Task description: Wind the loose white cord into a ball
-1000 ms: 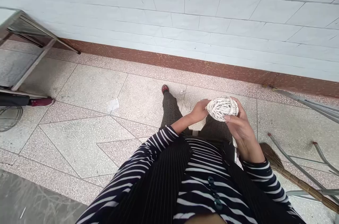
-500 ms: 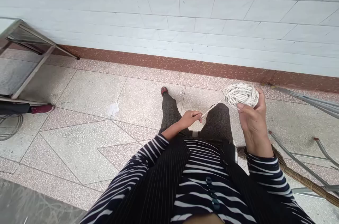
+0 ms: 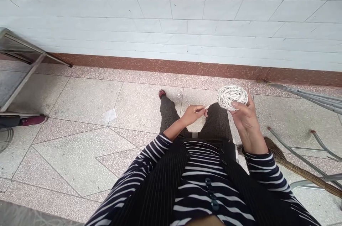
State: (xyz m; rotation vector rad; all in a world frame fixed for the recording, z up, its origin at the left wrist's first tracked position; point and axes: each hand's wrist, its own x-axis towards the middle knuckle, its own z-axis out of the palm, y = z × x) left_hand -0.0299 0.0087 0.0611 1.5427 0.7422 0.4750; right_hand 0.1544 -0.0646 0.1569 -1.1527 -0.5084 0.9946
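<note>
A ball of white yarn, flecked with dark strands, rests in my right hand, whose thumb presses its near side while the other fingers lie behind it. My left hand is closed in a pinch on the white strand that leads toward the ball. The two hands are a short way apart in front of my thighs, left of and below the ball for the pinching one. Part of the strand's end is hidden by my left fingers.
A metal-framed table stands at left, near another person's shoe. White paper lies on the tiled floor. On my right are a straw broom, a metal stool frame and folded metal legs. A tiled wall rises ahead.
The yarn ball has turned and come closer to my left hand, so the visible strand is shorter. My left hand has risen slightly. The whole view has shifted a little.
</note>
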